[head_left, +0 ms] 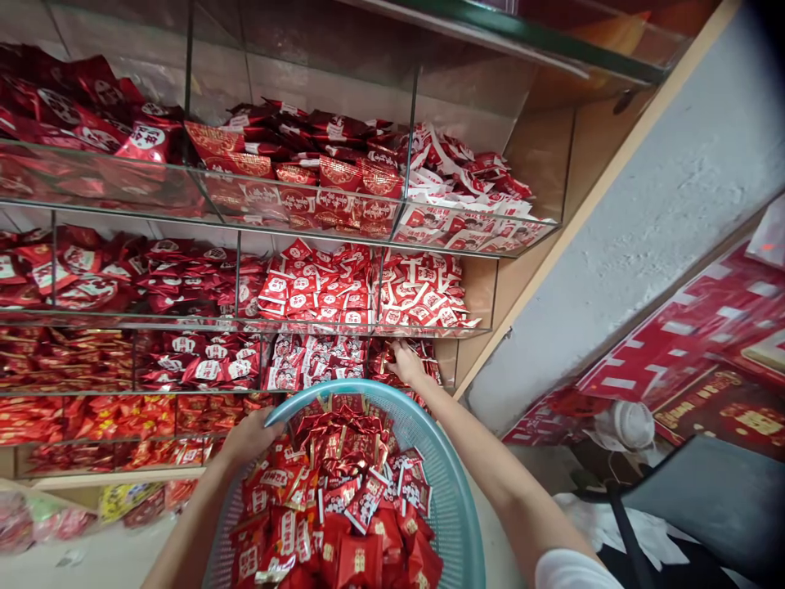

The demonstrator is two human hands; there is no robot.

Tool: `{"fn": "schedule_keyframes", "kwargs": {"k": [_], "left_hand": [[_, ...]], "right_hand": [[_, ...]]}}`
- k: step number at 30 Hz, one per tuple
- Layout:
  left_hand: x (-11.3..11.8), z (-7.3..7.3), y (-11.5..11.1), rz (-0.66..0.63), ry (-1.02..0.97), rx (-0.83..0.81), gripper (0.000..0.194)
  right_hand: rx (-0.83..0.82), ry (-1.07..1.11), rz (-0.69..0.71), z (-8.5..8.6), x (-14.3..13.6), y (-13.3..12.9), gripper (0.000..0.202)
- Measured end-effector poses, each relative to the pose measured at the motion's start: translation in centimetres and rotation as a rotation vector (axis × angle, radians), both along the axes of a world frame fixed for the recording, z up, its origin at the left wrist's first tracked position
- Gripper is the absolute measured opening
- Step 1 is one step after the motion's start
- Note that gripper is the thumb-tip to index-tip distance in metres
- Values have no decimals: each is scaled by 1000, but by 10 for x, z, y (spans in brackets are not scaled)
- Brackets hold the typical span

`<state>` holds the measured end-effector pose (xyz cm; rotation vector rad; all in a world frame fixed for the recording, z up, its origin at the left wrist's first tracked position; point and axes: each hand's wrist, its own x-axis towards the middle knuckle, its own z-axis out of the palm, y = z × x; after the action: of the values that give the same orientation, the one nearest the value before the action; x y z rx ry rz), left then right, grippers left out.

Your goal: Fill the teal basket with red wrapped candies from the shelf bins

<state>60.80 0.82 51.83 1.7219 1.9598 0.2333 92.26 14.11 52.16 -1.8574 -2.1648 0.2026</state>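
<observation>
My left hand (pixel 253 438) grips the rim of a teal plastic basket (pixel 469 507) at its upper left, fingers wrapped over the edge. Inside the basket lie many small red wrapped packets (pixel 359 560), some with white or gold print. My right hand (pixel 405 361) reaches past the basket into a shelf compartment of dark red wrapped packets (pixel 381 360). Its fingers are among the packets and partly hidden, so whether they hold one cannot be told. Beside that compartment, to the left, are red and white packets (pixel 316 360).
Clear-fronted shelves hold rows of red packets (pixel 331 184), split by upright dividers. A wooden side panel (pixel 589 213) and grey wall (pixel 650 188) bound the right. At lower right stand a dark grey panel (pixel 711 491) and a white cup-like container (pixel 631 424). Bagged goods (pixel 126 501) lie below the shelves.
</observation>
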Motion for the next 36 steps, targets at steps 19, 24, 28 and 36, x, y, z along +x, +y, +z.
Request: {"fn": "schedule_keyframes", "kwargs": {"k": [19, 24, 28, 36], "left_hand": [[1, 3, -1, 11, -23, 6, 18], [2, 4, -1, 19, -23, 6, 16], [3, 4, 0, 23, -20, 7, 16], [1, 2, 1, 15, -24, 11, 16]], "right_hand": [[175, 678, -152, 16, 36, -33, 23], [107, 1010, -192, 27, 48, -84, 20], [-172, 1442, -256, 42, 42, -122, 18], [-743, 1773, -410, 32, -1, -150, 3]]}}
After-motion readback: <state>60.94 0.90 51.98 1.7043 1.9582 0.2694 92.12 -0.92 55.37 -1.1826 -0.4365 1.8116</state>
